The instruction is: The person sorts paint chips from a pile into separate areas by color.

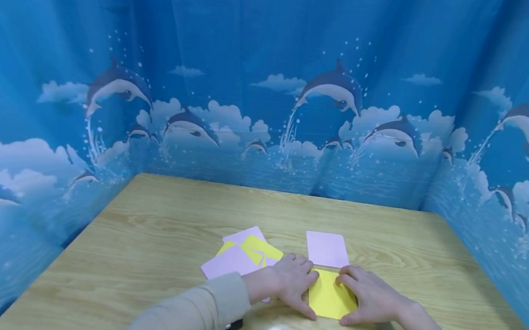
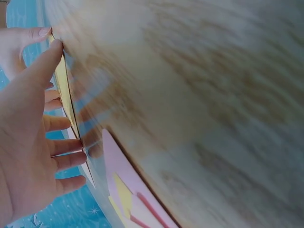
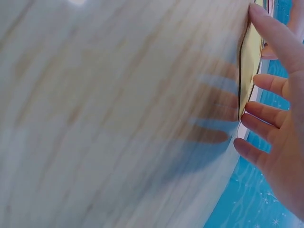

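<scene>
A yellow square of paper lies on the wooden table between my two hands. My left hand rests at its left edge, the thumb near the front corner and the other fingers spread toward the back. On the opposite side, my right hand touches the paper, its thumb at the near right corner and its fingertips over the far right part. In the left wrist view, the left fingers are fairly straight along the paper's edge. The right fingers look relaxed and slightly bent in the right wrist view.
A pink square of paper lies just behind the yellow one. Left of my left hand is a loose pile of overlapping pink papers and yellow papers. Dolphin-printed blue curtains surround the table at the back and sides.
</scene>
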### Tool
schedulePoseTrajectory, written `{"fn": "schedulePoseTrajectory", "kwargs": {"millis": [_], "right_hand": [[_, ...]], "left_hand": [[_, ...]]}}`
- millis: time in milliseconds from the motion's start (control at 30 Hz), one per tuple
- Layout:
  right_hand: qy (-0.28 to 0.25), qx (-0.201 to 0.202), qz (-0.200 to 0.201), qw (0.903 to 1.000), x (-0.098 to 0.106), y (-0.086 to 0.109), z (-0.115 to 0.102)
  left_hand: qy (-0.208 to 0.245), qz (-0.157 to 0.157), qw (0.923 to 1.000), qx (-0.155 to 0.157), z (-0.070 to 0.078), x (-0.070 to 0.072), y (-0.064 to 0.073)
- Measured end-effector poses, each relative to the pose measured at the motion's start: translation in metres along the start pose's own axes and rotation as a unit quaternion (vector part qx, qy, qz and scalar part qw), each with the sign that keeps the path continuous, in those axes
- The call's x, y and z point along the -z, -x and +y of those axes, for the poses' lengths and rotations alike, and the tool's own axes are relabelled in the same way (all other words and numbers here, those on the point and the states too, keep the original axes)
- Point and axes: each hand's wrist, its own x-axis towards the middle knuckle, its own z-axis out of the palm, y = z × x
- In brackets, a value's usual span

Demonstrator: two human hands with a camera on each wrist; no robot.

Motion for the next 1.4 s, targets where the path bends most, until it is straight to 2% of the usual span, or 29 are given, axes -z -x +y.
{"fn": "schedulePoseTrajectory", "kwargs": {"millis": [133,300,567,833,1067,1400], "right_hand": [[0.000,-0.003,-0.002,1.0000,-0.001,0.001,0.001],[0.006,-0.023,-0.003,0.9997,0.002,-0.003,0.000],[0.063,-0.041,0.042,0.9963,0.007,-0.016,-0.009],[0.079,-0.030,0.047,0.9953,0.010,-0.035,-0.024],[0.080,0.009,0.064,0.9947,0.013,-0.051,-0.036],[0.069,0.020,0.041,0.9966,0.015,-0.074,-0.052]], "left_hand": [[0.017,-0.004,0.9998,-0.001,-0.002,0.001,0.002],[0.047,0.001,0.9989,-0.001,-0.014,0.003,0.009],[0.056,0.020,0.9982,0.011,-0.037,-0.003,0.027],[0.061,0.041,0.9958,0.054,-0.057,-0.014,0.050],[0.065,0.044,0.9928,0.091,-0.068,-0.019,0.072],[0.102,0.060,0.9848,0.127,-0.078,-0.028,0.100]]}}
